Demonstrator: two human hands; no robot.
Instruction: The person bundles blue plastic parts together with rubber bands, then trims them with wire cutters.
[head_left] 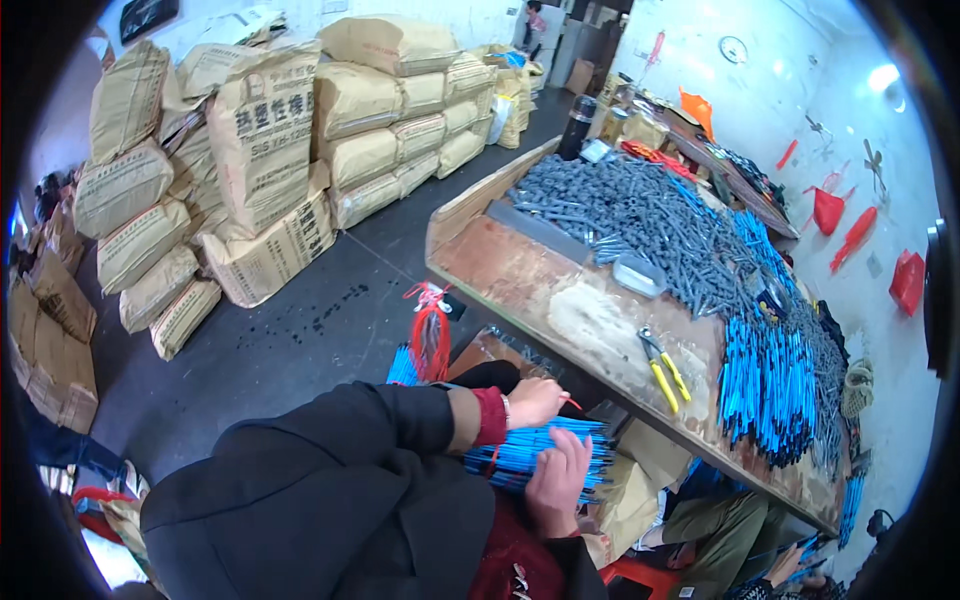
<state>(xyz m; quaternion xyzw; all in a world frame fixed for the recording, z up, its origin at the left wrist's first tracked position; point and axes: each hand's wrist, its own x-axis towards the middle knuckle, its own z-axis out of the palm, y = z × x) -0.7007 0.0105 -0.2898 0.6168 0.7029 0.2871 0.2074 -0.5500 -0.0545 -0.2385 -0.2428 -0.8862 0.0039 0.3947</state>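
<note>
Head view: left hand (535,400) curled over the top of a blue bundle (540,450), fingers closed on the near edge with a red cord (572,404) poking out beside the thumb. Right hand (558,482) laid flat across the lower side of the same bundle, fingers together and pressed down rather than wrapped around. Bundle resting across the lap, just below the edge of the bench (560,300), well apart from the loose stock above. On the bench: yellow pliers (662,368) near the front edge, a grey heap (640,215) of parts farther back, and a long blue pile (765,385) to the right. Red strings (430,335) hanging beside the bench corner, with more blue pieces behind them. Sacks (260,160) stacked across the floor to the left. Another person's hand (785,568) low at the right, not part of this grip. Likely risk: pieces sliding out the open ends and fanning across the lap if the flat right palm eases off before the cord is tight. Also possible: cord slipping from the left fingers, since little of it shows in the grip.
</note>
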